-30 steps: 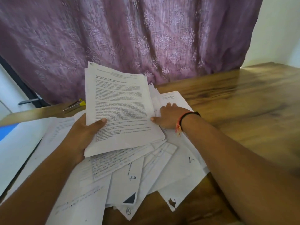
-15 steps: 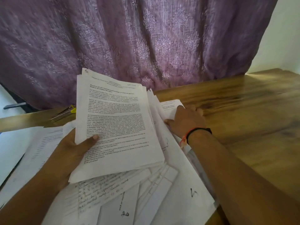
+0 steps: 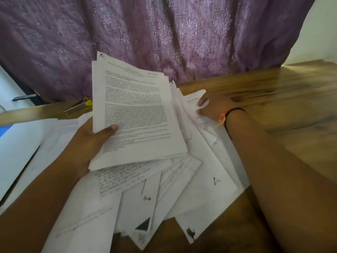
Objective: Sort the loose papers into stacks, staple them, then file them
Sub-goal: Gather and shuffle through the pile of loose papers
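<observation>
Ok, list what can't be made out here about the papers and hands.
Head view only:
- Print on the held stack: blurred, unreadable.
- Left hand: only the thumb shows; the stack hides its fingers.
- Right hand: pinching or just touching the far sheet? Its own back hides the fingertips.
- Yellow-tipped tool: small, one end behind the stack.
- Loose pile: sheet count lost to overlap.

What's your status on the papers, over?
Left hand grips stack of printed white papers. Right hand pinches edge of loose printed sheet. Scattered white sheets unsorted on wooden table. Yellow-tipped stapler untouched.
</observation>
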Available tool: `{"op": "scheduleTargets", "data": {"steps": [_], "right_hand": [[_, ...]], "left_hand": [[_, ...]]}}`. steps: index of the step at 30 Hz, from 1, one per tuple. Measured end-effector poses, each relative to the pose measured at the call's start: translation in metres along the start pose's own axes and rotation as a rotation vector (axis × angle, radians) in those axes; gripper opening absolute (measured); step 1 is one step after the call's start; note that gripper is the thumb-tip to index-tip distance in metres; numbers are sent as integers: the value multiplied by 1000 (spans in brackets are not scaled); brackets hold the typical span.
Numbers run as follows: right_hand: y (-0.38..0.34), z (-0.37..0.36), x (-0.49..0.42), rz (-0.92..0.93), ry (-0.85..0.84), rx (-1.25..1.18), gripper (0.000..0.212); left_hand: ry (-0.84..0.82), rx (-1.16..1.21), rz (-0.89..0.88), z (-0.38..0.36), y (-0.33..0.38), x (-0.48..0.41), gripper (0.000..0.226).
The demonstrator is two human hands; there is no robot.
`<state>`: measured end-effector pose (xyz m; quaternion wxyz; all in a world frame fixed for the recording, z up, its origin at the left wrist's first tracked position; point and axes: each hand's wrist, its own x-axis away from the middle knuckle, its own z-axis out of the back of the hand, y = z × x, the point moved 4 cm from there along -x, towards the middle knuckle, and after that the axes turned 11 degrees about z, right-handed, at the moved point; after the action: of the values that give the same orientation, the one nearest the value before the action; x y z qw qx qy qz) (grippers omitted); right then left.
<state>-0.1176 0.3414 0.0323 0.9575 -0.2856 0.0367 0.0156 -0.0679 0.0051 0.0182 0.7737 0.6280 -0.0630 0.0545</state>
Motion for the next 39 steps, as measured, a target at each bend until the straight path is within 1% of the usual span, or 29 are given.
{"op": "scheduleTargets", "data": {"steps": [3,5,7,8,10,12,16,18,19,21,22,23,24,25,27,31,32,33,36,37,39], "right_hand": [[-4,2,5,55,-23,-13,13],[-6,3,10,72,-36,-43,12],[-6,6,12,81,21,-50,11],[-5,9,12,85,89,-42,10],[-5,17,13,104,287,18,16],[-10,26,19,135,489,120,26],[-33,41,35,268,867,303,48],[-50,44,43,331,984,364,55],[-59,45,46,381,1027,364,55],[-79,44,58,524,1100,348,45],[-89,44,64,587,1124,336,50],[-94,42,67,643,1141,337,53],[-98,40,69,687,1141,337,43],[-99,37,68,720,1132,299,38],[-99,32,66,737,1062,174,50],[-107,31,72,820,1007,-23,49],[-106,33,72,784,989,-119,53],[-102,34,70,707,967,-217,58],[-80,29,56,424,867,-416,79],[-74,27,53,366,838,-479,82],[-65,24,46,319,791,-674,81]], "left_hand": [[-23,52,-7,0,1,3,35],[-27,64,-25,-1,1,5,36],[-30,82,-40,0,2,6,38],[-26,101,-41,0,2,5,37],[-23,149,-46,3,3,6,38],[-28,208,-61,6,3,7,39],[-43,280,-115,10,13,13,37],[-42,305,-136,14,17,15,39],[-41,325,-148,15,20,15,40],[-43,365,-158,18,24,18,37],[-50,380,-161,18,27,19,35],[-60,393,-163,18,28,20,34],[-67,407,-163,18,30,21,35],[-73,421,-164,19,31,22,37],[-81,449,-170,22,34,24,40],[-112,522,-167,28,36,24,39],[-116,536,-165,29,36,24,39],[-116,542,-160,31,35,24,40],[-117,552,-144,33,32,22,42],[-121,551,-140,32,32,21,43],[-127,555,-133,31,32,21,42]]}}
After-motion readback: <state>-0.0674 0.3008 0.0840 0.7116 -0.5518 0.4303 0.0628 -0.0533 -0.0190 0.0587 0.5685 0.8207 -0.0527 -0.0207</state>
